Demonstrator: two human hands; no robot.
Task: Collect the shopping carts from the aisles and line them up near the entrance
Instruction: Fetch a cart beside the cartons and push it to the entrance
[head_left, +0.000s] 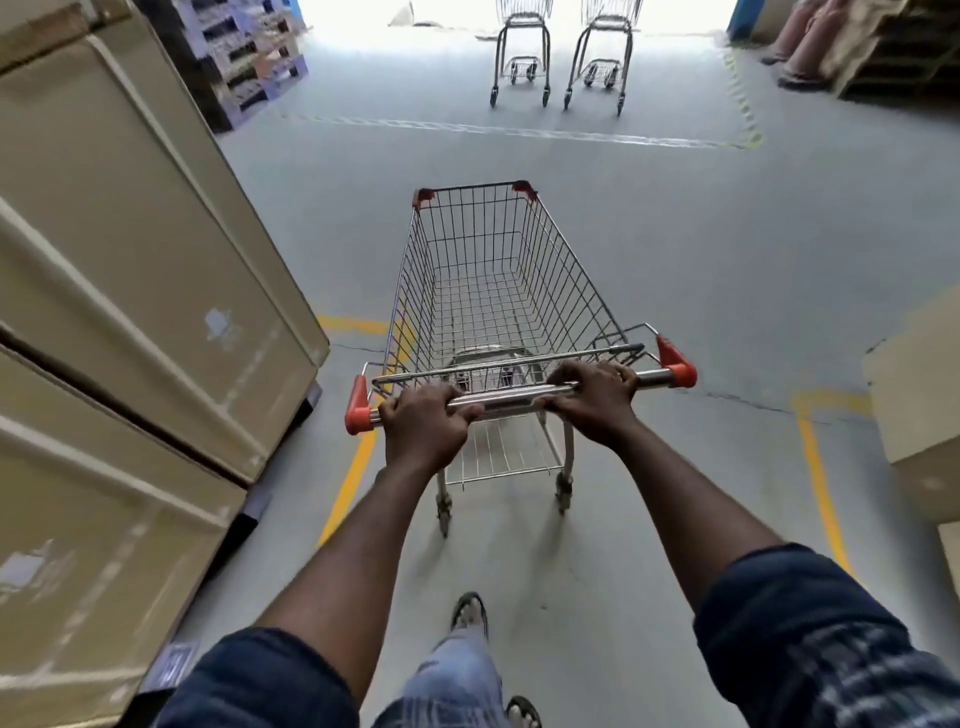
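Note:
An empty wire shopping cart with orange corner caps stands on the grey floor in front of me. My left hand grips the left part of its metal handle bar. My right hand grips the right part of the same bar. Far ahead, by the bright entrance, two more carts stand side by side: one cart on the left and another cart on the right, both facing away.
Tall stacked cardboard boxes line the left side close to the cart. More boxes sit at the right edge. Blue pallets stand at the far left, wooden pallets at the far right. Yellow floor lines mark the aisle.

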